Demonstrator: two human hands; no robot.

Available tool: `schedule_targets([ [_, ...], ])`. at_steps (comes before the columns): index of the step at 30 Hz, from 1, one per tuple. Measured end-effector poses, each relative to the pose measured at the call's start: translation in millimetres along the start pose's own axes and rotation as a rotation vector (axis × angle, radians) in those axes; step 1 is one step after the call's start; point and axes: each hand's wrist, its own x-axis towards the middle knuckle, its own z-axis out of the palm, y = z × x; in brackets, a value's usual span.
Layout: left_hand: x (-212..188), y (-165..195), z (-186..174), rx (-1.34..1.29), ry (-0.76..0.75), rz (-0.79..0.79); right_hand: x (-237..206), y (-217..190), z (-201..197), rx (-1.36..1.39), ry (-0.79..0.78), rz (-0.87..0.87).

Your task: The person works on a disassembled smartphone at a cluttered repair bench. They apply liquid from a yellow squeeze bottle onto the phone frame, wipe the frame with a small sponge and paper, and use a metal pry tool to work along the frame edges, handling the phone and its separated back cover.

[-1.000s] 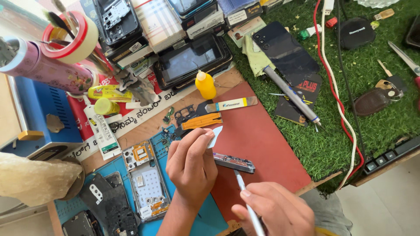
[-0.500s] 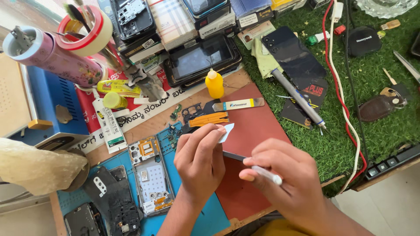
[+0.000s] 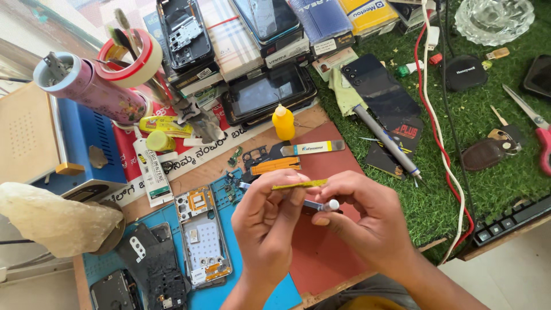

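Both hands are up over the red mat (image 3: 338, 252), close together. The left hand (image 3: 267, 221) is pinched shut on a thin yellow-green strip (image 3: 299, 184) — thumb and fingers squeeze its left end, and the strip lies flat across the top of both hands. The right hand (image 3: 367, 221) is closed around a small tool with a round white tip (image 3: 331, 205); the tip sits betw. the 2 hands, just under the strip.

Containers etc.:
- Pink flowery tube (image 3: 92, 92), tilted, top left, w/ a metal bit poking out of its open end.
- Roll of tape (image 3: 131, 57) standing next to it, w/ brushes or tools stuck through its hole.
- Little yellow squeeze bottle (image 3: 283, 122) upright at the far edge of the red mat.
- Clear glass dish (image 3: 493, 20) on the green grass mat (image 3: 476, 120), top right; can't tell what's in it.

On the blue mat (image 3: 241, 201) left of the hands lies an open phone frame (image 3: 204, 238), insides showing. An orange flat cable (image 3: 276, 166) lies just past the hands. A silver pen-like tool (image 3: 387, 140) lies on the grass, well apart from the hands. Stacked phones and boxes (image 3: 252, 40) fill the back of the surface.
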Motion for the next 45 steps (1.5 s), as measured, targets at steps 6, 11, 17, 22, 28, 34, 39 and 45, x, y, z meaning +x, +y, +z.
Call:
schedule_targets([
  [6, 0, -4, 7, 0.019, -0.040, -0.078, -9, 11, 2, 0.338, 0.124, 0.170],
  [11, 8, -1, 12, -0.016, -0.103, -0.184, -8, 12, 3, 0.233, 0.155, 0.167],
  [17, 15, 2, 14, 0.357, -0.206, 0.084, -4, 15, 10, 0.137, 0.248, -0.004],
  [22, 21, -9, 9, 0.638, -0.167, 0.168, -2, 21, 8, 0.177, 0.368, 0.160],
  [28, 27, -10, -10, 0.926, -0.217, 0.440, -21, 23, -24, 0.178, 0.346, 0.080],
  [34, 26, -8, -22, 1.025, -0.312, 0.455, -54, 5, -32, 0.029, 0.279, 0.084],
  [39, 22, -13, -29, 1.008, -0.340, 0.460, -60, 0, -20, -0.089, 0.275, 0.089],
  [45, 20, -13, -32, 1.027, -0.370, 0.477, -65, 6, -15, -0.246, 0.242, 0.013],
])
